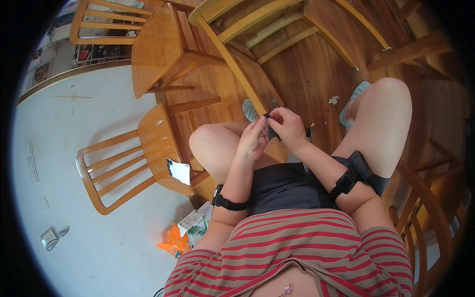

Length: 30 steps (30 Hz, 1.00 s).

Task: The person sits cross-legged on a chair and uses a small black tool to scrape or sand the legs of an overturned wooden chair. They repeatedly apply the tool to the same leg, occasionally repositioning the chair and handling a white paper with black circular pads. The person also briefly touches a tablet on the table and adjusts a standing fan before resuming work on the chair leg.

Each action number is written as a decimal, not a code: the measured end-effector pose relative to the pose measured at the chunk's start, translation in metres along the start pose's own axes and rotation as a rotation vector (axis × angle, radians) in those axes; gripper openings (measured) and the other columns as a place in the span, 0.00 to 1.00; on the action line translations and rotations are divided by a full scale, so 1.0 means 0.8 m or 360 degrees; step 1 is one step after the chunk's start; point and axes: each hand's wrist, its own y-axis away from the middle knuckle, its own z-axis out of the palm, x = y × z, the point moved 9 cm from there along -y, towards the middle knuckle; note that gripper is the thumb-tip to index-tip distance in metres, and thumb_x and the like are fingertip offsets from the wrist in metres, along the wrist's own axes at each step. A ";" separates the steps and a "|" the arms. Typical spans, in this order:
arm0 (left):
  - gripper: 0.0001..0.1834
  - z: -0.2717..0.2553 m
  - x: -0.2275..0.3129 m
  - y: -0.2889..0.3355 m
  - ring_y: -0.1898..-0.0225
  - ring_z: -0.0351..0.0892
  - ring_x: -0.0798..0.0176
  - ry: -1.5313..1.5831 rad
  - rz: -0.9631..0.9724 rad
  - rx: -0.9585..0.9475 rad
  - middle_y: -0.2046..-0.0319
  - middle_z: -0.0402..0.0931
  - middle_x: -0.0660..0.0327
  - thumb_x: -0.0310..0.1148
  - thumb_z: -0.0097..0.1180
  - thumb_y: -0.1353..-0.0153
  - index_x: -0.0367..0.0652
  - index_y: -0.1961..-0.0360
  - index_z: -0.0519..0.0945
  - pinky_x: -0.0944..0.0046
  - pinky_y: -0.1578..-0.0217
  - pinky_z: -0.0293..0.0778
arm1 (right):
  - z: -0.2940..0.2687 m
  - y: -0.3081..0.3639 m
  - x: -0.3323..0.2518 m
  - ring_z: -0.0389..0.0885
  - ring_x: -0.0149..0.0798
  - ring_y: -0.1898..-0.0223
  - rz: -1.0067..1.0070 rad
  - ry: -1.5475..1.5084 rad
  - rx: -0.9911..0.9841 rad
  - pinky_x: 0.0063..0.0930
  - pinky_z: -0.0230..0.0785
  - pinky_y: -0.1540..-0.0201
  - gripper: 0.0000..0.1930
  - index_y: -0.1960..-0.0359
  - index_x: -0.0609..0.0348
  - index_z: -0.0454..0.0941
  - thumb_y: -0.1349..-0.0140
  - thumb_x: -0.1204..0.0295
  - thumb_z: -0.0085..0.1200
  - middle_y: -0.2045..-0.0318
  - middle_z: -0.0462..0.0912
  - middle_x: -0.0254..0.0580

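Note:
A wooden chair (pixel 232 54) lies tipped over in front of me, and one of its legs points toward my lap. At the end of that leg is a small black piece (pixel 267 116), too small to make out its kind. My left hand (pixel 253 140) has thumb and fingers pinched together there, from the left side. From the right, my right hand (pixel 288 127) closes its fingertips on the same black piece. The two hands almost touch. On a wooden chair seat to the left lies a white sheet (pixel 179 172) with black round pads along one edge.
Two upright wooden chairs (pixel 153 141) stand along the white wall (pixel 64 163) at left. Another chair (pixel 430 208) is close on my right. Bags and a box (pixel 195 222) sit by my left elbow. White scraps (pixel 333 100) lie on the wooden floor (pixel 316 79).

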 end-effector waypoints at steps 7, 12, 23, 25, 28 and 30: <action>0.14 -0.003 -0.002 -0.003 0.60 0.78 0.67 -0.0001 0.0000 -0.0001 0.63 0.79 0.63 0.42 0.52 0.36 0.42 0.58 0.76 0.64 0.55 0.72 | -0.002 0.000 -0.005 0.79 0.41 0.70 -0.0076 0.0044 0.0054 0.32 0.71 0.67 0.08 0.68 0.58 0.76 0.48 0.70 0.58 0.71 0.80 0.41; 0.14 -0.006 -0.002 -0.005 0.61 0.78 0.68 -0.0009 0.0017 0.0008 0.63 0.79 0.63 0.42 0.51 0.35 0.43 0.58 0.76 0.64 0.55 0.72 | -0.001 -0.001 -0.005 0.79 0.42 0.70 -0.0095 0.0080 0.0050 0.33 0.71 0.67 0.09 0.67 0.58 0.75 0.48 0.70 0.58 0.71 0.80 0.42; 0.13 0.001 0.001 0.000 0.61 0.77 0.69 0.0002 0.0031 0.0022 0.64 0.79 0.64 0.42 0.50 0.34 0.43 0.58 0.76 0.65 0.55 0.72 | -0.001 -0.002 -0.006 0.80 0.42 0.69 -0.0099 0.0087 0.0041 0.32 0.71 0.67 0.09 0.67 0.58 0.76 0.48 0.71 0.58 0.70 0.79 0.41; 0.13 0.002 0.001 0.001 0.61 0.77 0.69 -0.0015 0.0022 0.0046 0.64 0.79 0.64 0.42 0.49 0.34 0.43 0.59 0.76 0.65 0.55 0.72 | -0.001 -0.003 -0.009 0.79 0.41 0.69 -0.0131 0.0094 0.0037 0.32 0.71 0.67 0.09 0.67 0.58 0.76 0.48 0.71 0.58 0.70 0.79 0.41; 0.13 0.003 0.001 0.001 0.62 0.77 0.69 -0.0008 0.0025 0.0064 0.66 0.79 0.65 0.41 0.50 0.34 0.43 0.59 0.76 0.65 0.55 0.71 | -0.002 -0.004 -0.010 0.79 0.42 0.69 -0.0140 0.0087 0.0048 0.32 0.71 0.67 0.08 0.67 0.58 0.76 0.48 0.71 0.57 0.71 0.79 0.41; 0.12 0.004 0.002 0.001 0.63 0.76 0.70 0.0024 0.0045 0.0060 0.67 0.78 0.66 0.41 0.51 0.35 0.43 0.60 0.76 0.66 0.55 0.71 | -0.002 -0.005 -0.012 0.79 0.43 0.69 -0.0181 0.0149 0.0043 0.32 0.71 0.68 0.08 0.67 0.58 0.76 0.48 0.70 0.58 0.71 0.79 0.41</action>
